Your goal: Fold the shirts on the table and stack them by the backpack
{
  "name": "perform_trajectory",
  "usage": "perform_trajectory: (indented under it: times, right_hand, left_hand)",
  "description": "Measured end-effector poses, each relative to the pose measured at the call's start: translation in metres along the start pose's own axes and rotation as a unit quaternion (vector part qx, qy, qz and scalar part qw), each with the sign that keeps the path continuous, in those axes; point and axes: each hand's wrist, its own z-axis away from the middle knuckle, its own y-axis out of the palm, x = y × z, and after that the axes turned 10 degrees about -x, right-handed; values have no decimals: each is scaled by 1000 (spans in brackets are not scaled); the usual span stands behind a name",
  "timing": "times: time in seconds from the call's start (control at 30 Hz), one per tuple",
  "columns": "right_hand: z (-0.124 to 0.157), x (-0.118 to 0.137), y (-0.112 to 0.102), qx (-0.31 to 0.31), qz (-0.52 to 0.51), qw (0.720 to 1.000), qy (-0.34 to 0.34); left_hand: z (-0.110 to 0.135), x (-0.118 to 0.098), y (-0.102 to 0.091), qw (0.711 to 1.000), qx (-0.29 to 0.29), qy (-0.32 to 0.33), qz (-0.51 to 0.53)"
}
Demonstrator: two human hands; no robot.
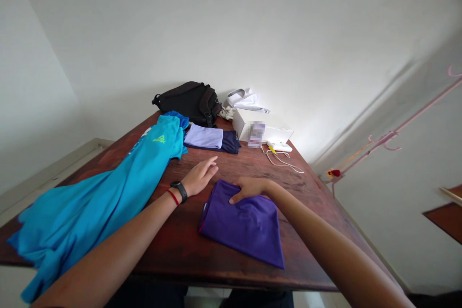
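A purple folded garment (241, 226) lies on the dark wooden table in front of me, its left edge showing a thin red trim. My right hand (250, 187) grips its far edge, thumb on top and the other fingers mostly hidden behind or under the cloth. Just left of the garment, my left hand (201, 176) hovers over or rests on the table, fingers stretched out and holding nothing. A black band and a red string circle the left wrist. Beyond that arm a bright blue shirt (108, 197) is spread lengthwise, hanging over the near edge.
Folded lavender cloth (204, 136) and dark navy cloth (230, 142) lie farther back. A black backpack (186, 101), a white box (245, 122), a white fabric item (245, 98) and a white device with a cable (279, 146) stand along the wall. A pink rack (386, 139) is at right.
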Motion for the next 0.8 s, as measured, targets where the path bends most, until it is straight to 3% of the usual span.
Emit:
perform_trajectory:
  times: [0.1,0.2,0.3,0.4,0.47,0.63,0.8]
  right_hand:
    - [1,5,-1,-20,-26,997,-68]
    - [4,9,-3,-80,-51,987,-129]
    - [7,12,-6,-132,-66,978,-148]
    - [8,15,-10,-167,-74,970,-160]
    - [9,16,-13,-183,-81,965,-169]
    - [12,19,-15,-207,-85,964,-143]
    - [9,19,-8,-220,-105,961,-126]
  left_hand:
    - [-2,-3,-3,996,-3,-60,63]
    - [-4,-9,-5,970,37,-178,162]
    - [-3,-18,-9,910,121,-281,279]
    - [-2,-27,-16,840,220,-299,396]
    - [-2,-29,-21,816,251,-302,424]
    - [-4,-24,-28,837,240,-303,388]
    - [-4,-26,-22,849,234,-307,361]
